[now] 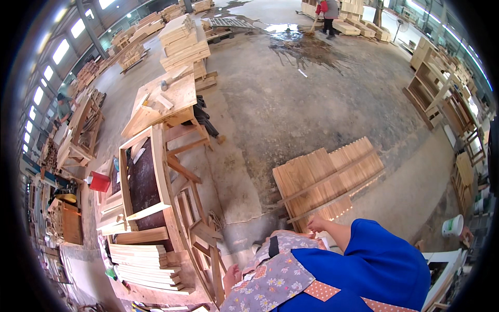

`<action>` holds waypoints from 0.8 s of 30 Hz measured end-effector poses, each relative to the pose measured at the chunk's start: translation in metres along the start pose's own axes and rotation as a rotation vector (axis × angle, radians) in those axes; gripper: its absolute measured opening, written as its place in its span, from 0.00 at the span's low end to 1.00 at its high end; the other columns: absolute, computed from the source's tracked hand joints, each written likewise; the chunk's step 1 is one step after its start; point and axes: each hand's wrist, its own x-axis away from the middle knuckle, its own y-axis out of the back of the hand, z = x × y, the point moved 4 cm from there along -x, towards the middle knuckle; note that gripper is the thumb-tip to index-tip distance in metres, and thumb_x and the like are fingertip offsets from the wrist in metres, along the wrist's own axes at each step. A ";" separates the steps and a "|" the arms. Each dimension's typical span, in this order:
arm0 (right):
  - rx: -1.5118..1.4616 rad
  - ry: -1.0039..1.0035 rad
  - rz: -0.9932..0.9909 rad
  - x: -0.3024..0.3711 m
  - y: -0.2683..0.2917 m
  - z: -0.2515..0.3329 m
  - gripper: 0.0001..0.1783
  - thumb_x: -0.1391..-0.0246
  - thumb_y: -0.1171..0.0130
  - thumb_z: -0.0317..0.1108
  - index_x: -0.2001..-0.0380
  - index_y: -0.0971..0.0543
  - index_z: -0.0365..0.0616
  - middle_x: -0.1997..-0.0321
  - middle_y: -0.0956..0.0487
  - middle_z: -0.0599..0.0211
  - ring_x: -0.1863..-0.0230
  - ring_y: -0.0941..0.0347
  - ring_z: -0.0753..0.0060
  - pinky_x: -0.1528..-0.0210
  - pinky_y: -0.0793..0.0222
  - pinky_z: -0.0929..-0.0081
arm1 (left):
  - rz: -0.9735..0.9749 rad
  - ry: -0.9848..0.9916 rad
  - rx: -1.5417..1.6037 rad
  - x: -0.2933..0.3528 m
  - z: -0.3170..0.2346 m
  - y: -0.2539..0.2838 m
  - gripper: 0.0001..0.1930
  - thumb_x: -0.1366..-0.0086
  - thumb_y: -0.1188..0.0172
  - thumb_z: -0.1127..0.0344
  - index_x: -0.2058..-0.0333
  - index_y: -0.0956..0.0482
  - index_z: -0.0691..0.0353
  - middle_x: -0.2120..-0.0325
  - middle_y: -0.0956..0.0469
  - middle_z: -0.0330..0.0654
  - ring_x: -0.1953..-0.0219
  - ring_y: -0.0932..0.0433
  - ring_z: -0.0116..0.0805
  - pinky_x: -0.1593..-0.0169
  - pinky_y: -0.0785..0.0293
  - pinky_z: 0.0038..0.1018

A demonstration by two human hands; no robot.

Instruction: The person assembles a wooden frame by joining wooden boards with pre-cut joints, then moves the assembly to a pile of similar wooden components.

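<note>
My right hand (pixel 316 224) is beside the near edge of a stack of brown slatted wooden panels (pixel 327 177) lying on the floor ahead of me. Its fingers are loosely curled, and nothing shows in them; I cannot tell if it touches the wood. My left hand (pixel 232 275) is low by my flowered apron (pixel 275 281), close to the legs of the workbench on my left. Its fingers are small and partly hidden, so its grip is unclear. On that bench lie a pale wooden frame (pixel 165 177) and a pile of light wood strips (pixel 140 265).
Further along, a wooden worktable (pixel 171 99) stands before stacked boards (pixel 184 44). A red container (pixel 99 181) is at the left. A white bucket (pixel 452 226) is at the right, near wooden shelving (pixel 429 86). Another person (pixel 329 18) stands by a wet floor patch (pixel 306 47).
</note>
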 end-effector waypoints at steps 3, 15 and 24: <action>0.479 0.494 0.052 -0.039 0.001 -0.035 0.15 0.57 0.41 0.35 0.62 0.21 0.46 0.74 0.23 0.68 0.75 0.28 0.73 0.78 0.33 0.76 | 0.030 0.048 -0.004 -0.006 -0.016 -0.002 0.18 0.44 0.41 0.69 0.53 0.28 0.63 0.64 0.21 0.45 0.61 0.21 0.32 0.58 0.26 0.26; 0.343 0.172 0.079 -0.023 -0.010 -0.022 0.16 0.61 0.38 0.35 0.64 0.20 0.52 0.66 0.21 0.72 0.66 0.25 0.73 0.69 0.28 0.75 | -0.012 0.023 0.056 0.002 0.008 -0.005 0.18 0.45 0.40 0.70 0.54 0.28 0.63 0.65 0.21 0.46 0.62 0.21 0.33 0.59 0.26 0.26; -0.027 -0.031 0.003 0.004 -0.010 -0.005 0.12 0.56 0.41 0.33 0.65 0.20 0.45 0.81 0.25 0.68 0.82 0.29 0.74 0.85 0.36 0.74 | -0.032 0.034 0.042 0.006 0.004 -0.005 0.18 0.45 0.40 0.69 0.54 0.28 0.63 0.64 0.21 0.46 0.61 0.21 0.34 0.58 0.26 0.27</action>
